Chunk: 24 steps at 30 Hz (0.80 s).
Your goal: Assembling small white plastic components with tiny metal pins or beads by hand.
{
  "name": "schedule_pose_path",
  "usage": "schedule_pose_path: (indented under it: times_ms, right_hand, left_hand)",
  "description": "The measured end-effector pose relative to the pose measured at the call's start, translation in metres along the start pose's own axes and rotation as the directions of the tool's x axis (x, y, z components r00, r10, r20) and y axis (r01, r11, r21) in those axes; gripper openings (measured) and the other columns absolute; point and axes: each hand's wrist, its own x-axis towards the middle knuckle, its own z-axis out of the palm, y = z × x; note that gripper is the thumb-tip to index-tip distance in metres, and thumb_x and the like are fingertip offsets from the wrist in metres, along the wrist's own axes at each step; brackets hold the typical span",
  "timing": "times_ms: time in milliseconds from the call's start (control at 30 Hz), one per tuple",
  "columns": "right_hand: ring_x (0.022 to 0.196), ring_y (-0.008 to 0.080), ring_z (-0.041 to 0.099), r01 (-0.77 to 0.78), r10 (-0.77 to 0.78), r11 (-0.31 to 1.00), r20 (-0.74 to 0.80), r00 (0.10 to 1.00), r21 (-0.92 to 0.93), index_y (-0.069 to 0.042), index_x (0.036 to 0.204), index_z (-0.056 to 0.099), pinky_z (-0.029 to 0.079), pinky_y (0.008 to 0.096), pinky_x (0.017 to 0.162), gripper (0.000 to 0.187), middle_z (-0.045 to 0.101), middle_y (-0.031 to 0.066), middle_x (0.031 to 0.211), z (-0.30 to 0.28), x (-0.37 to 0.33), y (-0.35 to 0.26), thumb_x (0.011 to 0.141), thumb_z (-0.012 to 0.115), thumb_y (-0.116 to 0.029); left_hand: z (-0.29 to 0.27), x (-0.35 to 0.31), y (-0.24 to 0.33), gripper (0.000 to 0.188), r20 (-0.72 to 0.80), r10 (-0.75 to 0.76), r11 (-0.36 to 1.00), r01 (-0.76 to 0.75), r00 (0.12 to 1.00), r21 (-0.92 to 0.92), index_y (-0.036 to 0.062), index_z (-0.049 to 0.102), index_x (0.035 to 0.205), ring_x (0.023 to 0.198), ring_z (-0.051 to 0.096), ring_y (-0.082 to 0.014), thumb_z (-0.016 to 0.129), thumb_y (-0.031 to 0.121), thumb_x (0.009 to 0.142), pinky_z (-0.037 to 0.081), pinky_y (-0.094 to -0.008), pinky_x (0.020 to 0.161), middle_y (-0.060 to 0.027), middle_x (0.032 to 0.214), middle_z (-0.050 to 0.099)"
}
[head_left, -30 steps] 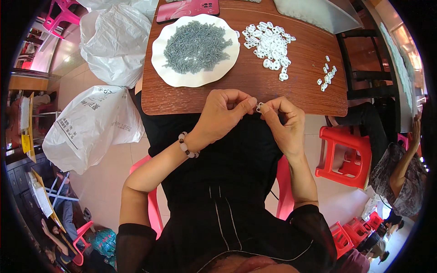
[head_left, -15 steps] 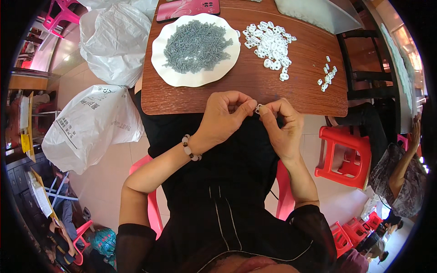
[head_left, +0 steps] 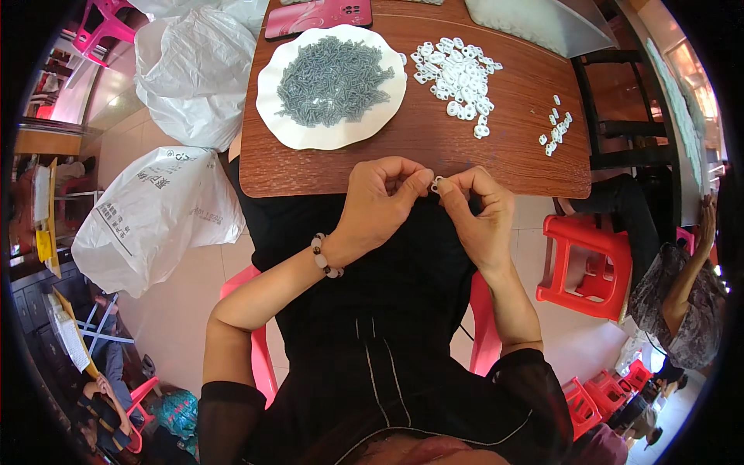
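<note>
My right hand [head_left: 482, 213] pinches a small white plastic piece with holes [head_left: 436, 184] between thumb and forefinger, just over the table's near edge. Close against it, my left hand [head_left: 380, 203] has its thumb and forefinger pressed together; whatever they hold is too small to make out. A white wavy-rimmed plate [head_left: 271, 124] beyond my left hand carries a heap of small grey translucent tubes [head_left: 333, 81]. Past my right hand lies a pile of loose white plastic pieces [head_left: 465, 77]. A smaller group of white pieces [head_left: 556, 138] lies farther right.
The brown wooden table [head_left: 527, 167] has a pink phone [head_left: 318, 17] at its far left and a pale bin [head_left: 539, 27] at its far right. White sacks [head_left: 163, 221] stand on the left. A red stool [head_left: 585, 267] and another person [head_left: 678, 310] are on the right.
Both hands stay together in nearly the same place, shifted very slightly left. The white piece in my right fingers shows a little more of its ring shape.
</note>
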Motion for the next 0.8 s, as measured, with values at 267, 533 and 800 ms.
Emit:
schedule_pose_path:
  times_ms: [267,533,800]
  right_hand:
    - [0.059,0.0091,0.045,-0.001,0.000,1.000,0.035,0.999,0.006,-0.001,0.077,0.063,0.037,0.0236,0.055,0.008,0.053,0.0027,0.066,0.0007,-0.0025,0.0022,0.081,0.068,-0.003]
    - [0.060,0.0071,0.044,0.001,0.002,0.997,-0.029,1.000,0.082,0.000,0.078,0.062,0.037,0.0226,0.056,0.008,0.053,0.0012,0.067,0.0044,-0.0038,0.0066,0.082,0.068,-0.002]
    - [0.061,0.0068,0.044,-0.010,0.013,0.994,-0.027,1.000,0.110,0.001,0.079,0.062,0.037,0.0222,0.057,0.008,0.053,0.0013,0.068,0.0045,-0.0037,0.0075,0.083,0.067,-0.002]
  left_hand:
    - [-0.0009,0.0001,0.0012,0.014,0.024,0.005,1.000,-0.005,1.000,0.014,-0.0030,0.067,0.086,0.061,0.052,-0.0012,0.065,0.011,0.088,0.038,-0.0170,0.052,-0.0002,0.070,0.063]
    - [-0.0006,-0.0013,-0.0029,0.021,0.009,-0.029,0.998,0.030,1.000,-0.054,0.0006,0.067,0.089,0.059,0.049,-0.0014,0.066,0.021,0.090,0.038,-0.0165,0.052,0.0012,0.073,0.063]
    - [0.0001,-0.0011,-0.0010,0.017,-0.003,-0.015,0.997,0.015,1.000,-0.076,-0.0021,0.067,0.088,0.059,0.053,-0.0022,0.066,0.015,0.089,0.041,-0.0173,0.052,-0.0013,0.071,0.065]
